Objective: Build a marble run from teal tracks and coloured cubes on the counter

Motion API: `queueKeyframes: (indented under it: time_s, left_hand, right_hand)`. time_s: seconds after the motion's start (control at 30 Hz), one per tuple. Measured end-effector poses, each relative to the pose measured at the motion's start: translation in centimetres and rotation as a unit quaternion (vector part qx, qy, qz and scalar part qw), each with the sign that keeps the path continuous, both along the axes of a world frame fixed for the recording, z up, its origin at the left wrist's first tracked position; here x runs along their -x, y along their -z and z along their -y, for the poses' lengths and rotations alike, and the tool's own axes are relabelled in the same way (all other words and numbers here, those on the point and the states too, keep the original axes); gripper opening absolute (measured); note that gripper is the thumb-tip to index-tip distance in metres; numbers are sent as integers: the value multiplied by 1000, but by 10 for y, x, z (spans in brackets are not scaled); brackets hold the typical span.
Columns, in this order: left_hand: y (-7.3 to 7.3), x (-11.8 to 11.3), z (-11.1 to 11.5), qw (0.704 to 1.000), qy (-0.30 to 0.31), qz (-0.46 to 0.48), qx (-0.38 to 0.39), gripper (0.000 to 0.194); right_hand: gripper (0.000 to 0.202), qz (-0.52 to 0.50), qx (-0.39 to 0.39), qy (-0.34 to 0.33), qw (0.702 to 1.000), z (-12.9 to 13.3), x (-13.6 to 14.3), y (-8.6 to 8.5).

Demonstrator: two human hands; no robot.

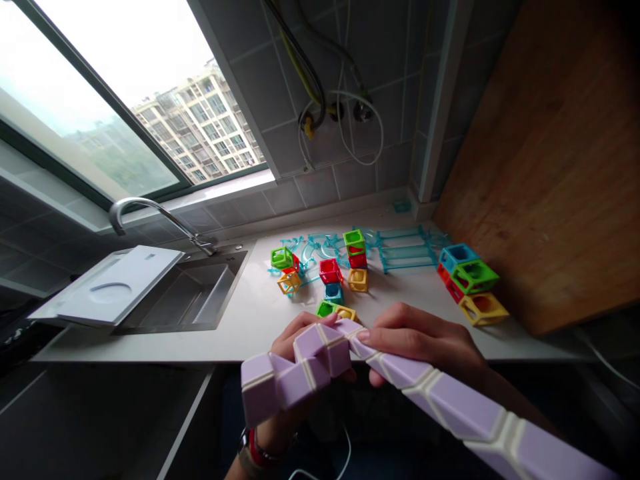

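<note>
A lilac snake twist puzzle (295,383) with white seams spans both hands in front of the counter edge. Its left end is folded into a zigzag of blocks, while the right part runs as a long straight strip toward the lower right corner. My left hand (293,337) is closed around the folded part from behind, its fingers partly hidden by the blocks. With thumb and fingers, my right hand (417,337) grips the strip near the bend in the middle. Just beyond the hands lies a pair of green and yellow cube frames (336,311).
Several colourful cube frames (356,257) stand stacked on the white counter (260,293), with another stack (470,280) at right. Clear blue plastic track pieces (405,250) lie behind them. At left is a sink (193,293) with a tap (155,207) and white board (123,283); a wooden board (555,167) leans right.
</note>
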State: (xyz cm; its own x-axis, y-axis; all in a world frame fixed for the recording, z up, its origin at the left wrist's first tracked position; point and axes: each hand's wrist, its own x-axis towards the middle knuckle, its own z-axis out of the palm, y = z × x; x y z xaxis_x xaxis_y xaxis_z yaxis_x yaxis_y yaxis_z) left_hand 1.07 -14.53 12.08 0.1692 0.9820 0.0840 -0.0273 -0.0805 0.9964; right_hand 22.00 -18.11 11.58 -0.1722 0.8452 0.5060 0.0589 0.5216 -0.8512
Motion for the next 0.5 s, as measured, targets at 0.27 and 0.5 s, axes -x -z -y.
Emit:
queueKeyframes:
  time_s: [0.27, 0.5]
  left_hand:
    - [11, 9, -12, 994, 107, -2, -1, 42]
    - [31, 8, -16, 999, 5, -23, -30, 27]
  right_hand:
    - [22, -10, -15, 20, 1000, -7, 1, 6]
    - [24, -44, -58, 94, 993, -19, 8, 15]
